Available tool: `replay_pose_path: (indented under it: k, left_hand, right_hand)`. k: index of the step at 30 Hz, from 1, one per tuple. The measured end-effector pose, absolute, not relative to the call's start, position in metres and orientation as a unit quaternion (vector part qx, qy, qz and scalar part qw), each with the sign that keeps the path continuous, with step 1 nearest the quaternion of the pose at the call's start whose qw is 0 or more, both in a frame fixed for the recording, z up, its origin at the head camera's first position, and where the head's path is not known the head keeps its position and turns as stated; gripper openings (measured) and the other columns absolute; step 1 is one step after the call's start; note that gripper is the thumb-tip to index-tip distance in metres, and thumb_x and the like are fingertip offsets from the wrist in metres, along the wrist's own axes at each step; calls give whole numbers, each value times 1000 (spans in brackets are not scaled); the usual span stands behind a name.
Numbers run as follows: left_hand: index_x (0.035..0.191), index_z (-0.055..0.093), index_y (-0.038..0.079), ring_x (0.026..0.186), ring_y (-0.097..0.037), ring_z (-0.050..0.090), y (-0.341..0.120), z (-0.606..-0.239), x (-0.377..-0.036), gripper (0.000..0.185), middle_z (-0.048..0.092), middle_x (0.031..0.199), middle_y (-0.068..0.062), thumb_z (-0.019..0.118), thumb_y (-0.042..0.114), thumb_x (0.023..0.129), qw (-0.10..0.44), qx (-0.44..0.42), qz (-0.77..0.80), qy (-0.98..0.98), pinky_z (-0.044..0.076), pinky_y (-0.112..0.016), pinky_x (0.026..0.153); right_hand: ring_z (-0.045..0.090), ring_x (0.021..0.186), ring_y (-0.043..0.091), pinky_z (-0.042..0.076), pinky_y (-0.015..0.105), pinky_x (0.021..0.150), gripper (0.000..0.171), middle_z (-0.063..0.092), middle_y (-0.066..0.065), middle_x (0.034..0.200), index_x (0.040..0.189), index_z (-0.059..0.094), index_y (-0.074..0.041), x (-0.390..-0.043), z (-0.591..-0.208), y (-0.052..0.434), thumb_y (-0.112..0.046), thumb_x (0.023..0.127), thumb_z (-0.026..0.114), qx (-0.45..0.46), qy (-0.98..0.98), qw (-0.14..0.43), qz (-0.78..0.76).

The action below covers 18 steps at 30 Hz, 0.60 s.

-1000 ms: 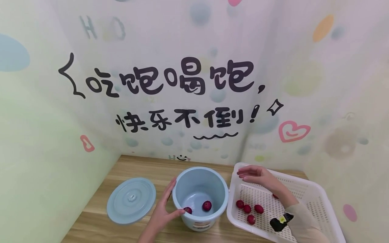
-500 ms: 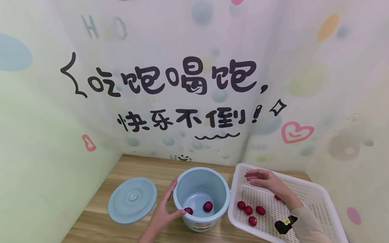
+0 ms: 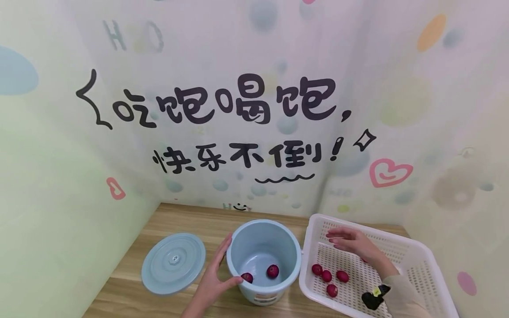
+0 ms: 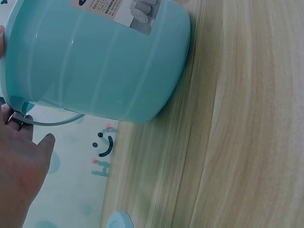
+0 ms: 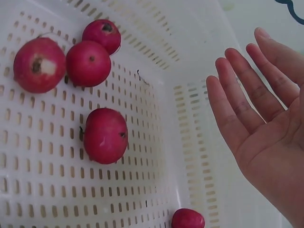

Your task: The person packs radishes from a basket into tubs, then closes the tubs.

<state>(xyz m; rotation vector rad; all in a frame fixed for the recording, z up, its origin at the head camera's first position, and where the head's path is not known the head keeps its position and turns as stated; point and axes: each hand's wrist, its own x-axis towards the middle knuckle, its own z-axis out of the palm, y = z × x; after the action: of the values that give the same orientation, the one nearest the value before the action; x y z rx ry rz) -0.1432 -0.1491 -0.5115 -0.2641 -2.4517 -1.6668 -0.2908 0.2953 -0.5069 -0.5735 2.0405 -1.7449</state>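
A light blue bucket (image 3: 264,291) stands upright on the table, with two red radishes (image 3: 272,271) visible inside it. My left hand (image 3: 212,278) holds the bucket's left side, thumb at the front of the rim and fingers spread toward the back. In the left wrist view this hand (image 4: 21,166) is by the bucket's handle (image 4: 59,122). Over the white perforated basket (image 3: 306,282), my right hand (image 3: 354,245) hovers with fingers extended and nothing in it. Below it several radishes (image 5: 105,136) lie on the basket floor, apart from the hand.
A round light blue lid (image 3: 173,263) lies on the wooden table (image 3: 131,287), left of the bucket. The basket stands close to the bucket's right side. A printed curtain (image 3: 254,194) hangs behind the table.
My right hand has shifted slightly right and down over the basket. The left hand stays on the bucket, and the radishes keep their places.
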Motion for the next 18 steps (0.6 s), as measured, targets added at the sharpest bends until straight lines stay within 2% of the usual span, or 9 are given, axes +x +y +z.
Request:
replay_pose_path:
  k: [2, 7, 11, 14, 18]
  left_hand:
    - [158, 28, 27, 152, -28, 24, -149, -511, -143, 101, 25, 166, 6, 86, 20, 77, 84, -91, -557, -821, 32, -55, 119]
    - [158, 28, 25, 153, -20, 23, -149, -511, -143, 100, 25, 166, 2, 86, 20, 77, 84, -93, -562, -818, 32, -56, 119]
    - [158, 28, 25, 153, -22, 24, -150, -511, -144, 99, 26, 166, -2, 86, 21, 77, 85, -99, -560, -818, 33, -58, 118]
    - [158, 27, 26, 153, -25, 24, -150, -512, -144, 100, 25, 166, -2, 86, 20, 77, 88, -103, -554, -821, 34, -55, 119]
    - [158, 27, 25, 152, -26, 24, -151, -512, -142, 101, 25, 166, 1, 86, 20, 77, 86, -100, -549, -825, 35, -48, 120]
  right_hand:
    - [68, 108, 3, 58, 25, 94, 49, 71, -14, 114, 135, 38, 23, -292, -511, 298, -4, 99, 57, -198, 728, 196, -627]
    - [68, 111, 6, 58, 30, 97, 51, 70, 1, 123, 137, 38, 21, -295, -518, 306, -7, 100, 57, -181, 737, 198, -620]
    - [68, 111, 9, 58, 32, 97, 52, 69, 4, 125, 138, 39, 20, -296, -524, 313, -11, 100, 58, -172, 740, 210, -616]
    - [68, 111, 10, 58, 34, 98, 50, 69, 5, 126, 139, 41, 17, -295, -528, 317, -11, 101, 57, -164, 743, 220, -610]
    - [68, 113, 12, 57, 37, 100, 50, 63, 18, 135, 141, 41, 14, -292, -532, 320, -14, 102, 55, -156, 753, 237, -593]
